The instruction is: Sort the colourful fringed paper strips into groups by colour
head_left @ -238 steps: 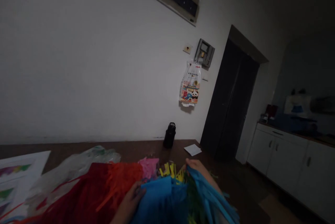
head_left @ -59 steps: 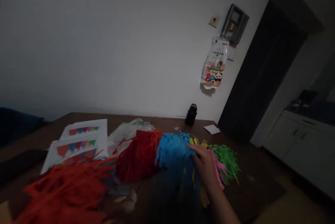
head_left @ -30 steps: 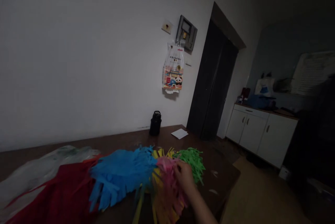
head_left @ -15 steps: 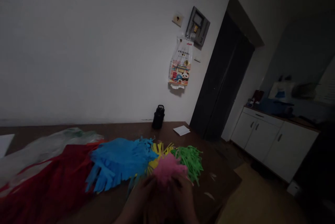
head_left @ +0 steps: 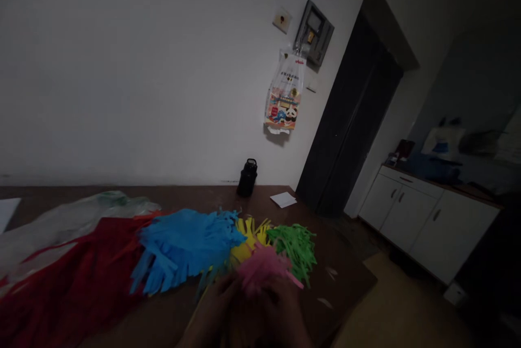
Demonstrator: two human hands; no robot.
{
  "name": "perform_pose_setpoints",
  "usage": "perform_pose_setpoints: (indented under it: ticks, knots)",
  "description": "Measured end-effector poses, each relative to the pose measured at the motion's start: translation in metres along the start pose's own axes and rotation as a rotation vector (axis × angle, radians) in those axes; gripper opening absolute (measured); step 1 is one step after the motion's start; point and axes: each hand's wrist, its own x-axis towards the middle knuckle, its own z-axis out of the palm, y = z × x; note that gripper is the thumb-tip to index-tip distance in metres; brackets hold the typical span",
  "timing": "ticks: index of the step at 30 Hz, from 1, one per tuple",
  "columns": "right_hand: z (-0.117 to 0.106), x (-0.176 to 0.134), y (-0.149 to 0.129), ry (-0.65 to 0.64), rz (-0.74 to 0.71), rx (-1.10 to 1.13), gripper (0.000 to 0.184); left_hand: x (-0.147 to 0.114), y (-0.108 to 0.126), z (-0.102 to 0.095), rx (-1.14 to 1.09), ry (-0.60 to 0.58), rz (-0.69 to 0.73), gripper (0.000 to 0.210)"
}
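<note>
Both my hands are low in the middle of the view, holding a pink fringed pom-pom [head_left: 264,265] between them. My left hand [head_left: 222,293] is closed on its left side, and my right hand [head_left: 280,299] grips it from the right. Dimness and blur hide the exact finger positions. Just beyond lie a yellow fringed bunch [head_left: 248,236] and a green one [head_left: 296,247]. Left of my hands spreads a blue fringed pile [head_left: 191,242], overlapping dark red fringed material [head_left: 81,266]. Some orange material [head_left: 148,220] shows between the red and the blue.
A brown table [head_left: 342,277] carries a black bottle [head_left: 247,178], white paper [head_left: 284,199], crumpled clear plastic [head_left: 93,212] and small pale scraps [head_left: 325,303]. Its right edge drops to the floor. A printed bag [head_left: 285,95] hangs on the wall; white cabinets [head_left: 407,201] stand right.
The view has tilted slightly. My hands stay on the pink pom-pom, whose strips have shifted, with one strand now sticking out to the right.
</note>
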Motion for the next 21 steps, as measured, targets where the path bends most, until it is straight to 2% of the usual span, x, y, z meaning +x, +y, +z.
perform_pose_setpoints:
  ticks: [3,6,12,16,19,21]
  knots:
    - [-0.014,-0.003,0.002,0.069,0.005,-0.068,0.02,0.001,-0.004,-0.005,0.009,0.028,0.042,0.035]
    - [-0.017,0.001,0.001,0.145,-0.083,-0.19,0.028,-0.001,-0.007,-0.006,0.027,0.059,0.073,0.034]
    - [0.023,0.03,-0.018,-0.052,-0.473,-0.596,0.038,-0.011,-0.008,0.0,0.028,0.117,0.097,0.022]
    - [0.026,0.037,-0.004,-0.158,-0.714,-0.813,0.037,-0.015,-0.006,0.0,-0.012,0.127,0.091,0.02]
    - [0.026,0.033,0.022,-0.212,-0.718,-0.78,0.036,-0.014,-0.005,-0.003,-0.079,0.152,0.066,0.025]
    - [0.035,0.033,0.032,-0.204,-0.624,-0.726,0.032,-0.013,-0.003,-0.005,-0.14,0.172,0.056,0.025]
